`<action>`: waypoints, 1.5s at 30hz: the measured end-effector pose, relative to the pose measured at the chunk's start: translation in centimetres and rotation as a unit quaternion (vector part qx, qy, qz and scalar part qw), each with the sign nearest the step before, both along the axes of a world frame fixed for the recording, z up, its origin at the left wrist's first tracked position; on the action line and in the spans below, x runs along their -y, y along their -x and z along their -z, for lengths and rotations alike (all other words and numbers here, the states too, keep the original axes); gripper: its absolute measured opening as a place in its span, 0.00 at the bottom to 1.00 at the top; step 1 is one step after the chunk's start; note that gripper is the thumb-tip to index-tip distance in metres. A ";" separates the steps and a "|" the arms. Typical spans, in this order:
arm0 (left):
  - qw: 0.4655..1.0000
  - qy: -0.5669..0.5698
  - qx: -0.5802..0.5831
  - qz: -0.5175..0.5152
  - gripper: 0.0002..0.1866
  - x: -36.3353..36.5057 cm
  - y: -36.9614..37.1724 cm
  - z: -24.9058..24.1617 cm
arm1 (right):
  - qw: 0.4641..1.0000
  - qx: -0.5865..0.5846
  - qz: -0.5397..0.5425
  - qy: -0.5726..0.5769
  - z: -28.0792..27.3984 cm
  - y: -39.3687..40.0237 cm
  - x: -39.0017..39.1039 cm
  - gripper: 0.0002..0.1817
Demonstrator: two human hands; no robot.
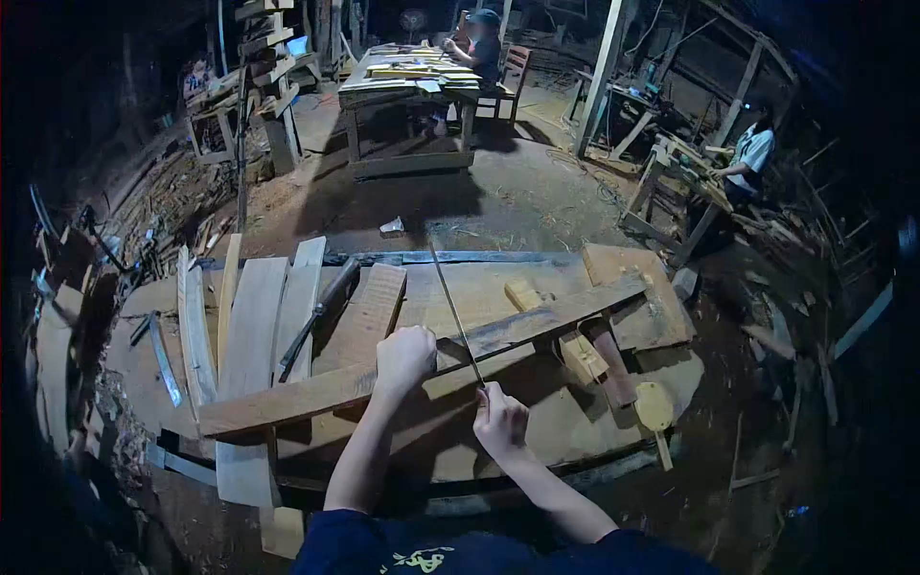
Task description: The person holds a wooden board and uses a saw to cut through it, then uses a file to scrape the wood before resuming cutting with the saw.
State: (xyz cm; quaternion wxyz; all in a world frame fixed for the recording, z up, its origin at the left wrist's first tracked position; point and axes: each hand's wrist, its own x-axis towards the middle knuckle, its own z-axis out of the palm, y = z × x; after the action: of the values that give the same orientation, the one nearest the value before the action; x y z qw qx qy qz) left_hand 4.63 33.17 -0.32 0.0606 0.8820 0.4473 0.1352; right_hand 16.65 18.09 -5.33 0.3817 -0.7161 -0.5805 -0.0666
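Note:
A long wooden beam [316, 397] lies slanted across the workbench [460, 287], its right end farther from me. My left hand [406, 358] is closed over the beam near its middle. Just right of it, my right hand [500, 418] is closed round the near end of a long thin dark rod-like tool [450, 302]. The tool points away from me and passes over the beam; whether it touches the wood I cannot tell. Wooden blocks [583, 358] sit by the beam's right part, and a round-headed wooden mallet [655, 406] lies at the bench's right.
Several boards [254, 326] and a dark clamp-like bar [318, 316] lie on the bench's left. Behind stands a table [410, 88] stacked with wood, with a person beside it. Another person works at a bench [685, 172] at the right. Scrap wood litters the floor.

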 end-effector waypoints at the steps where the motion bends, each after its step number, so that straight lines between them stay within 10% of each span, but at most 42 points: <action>1: 1.000 -0.028 -0.005 0.003 0.11 0.1 0.0 -0.1 | 1.000 -0.006 0.002 -0.002 0.0 0.0 0.0 0.03; 27: 0.992 0.106 0.042 -0.058 0.25 0.3 -0.1 -1.7 | 1.000 -0.026 -0.006 0.007 -0.2 -0.1 -0.2 0.04; 45: 0.981 0.165 -0.003 -0.107 0.27 0.3 -0.7 -2.5 | 0.966 -0.244 -0.033 0.071 -2.2 -1.0 -0.2 0.10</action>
State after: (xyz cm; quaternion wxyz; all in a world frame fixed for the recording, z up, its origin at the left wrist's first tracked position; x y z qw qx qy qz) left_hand 5.29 32.84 2.20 0.1892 0.8076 0.5551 0.0624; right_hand 17.62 18.33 -3.17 0.4619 -0.7165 -0.4961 0.1647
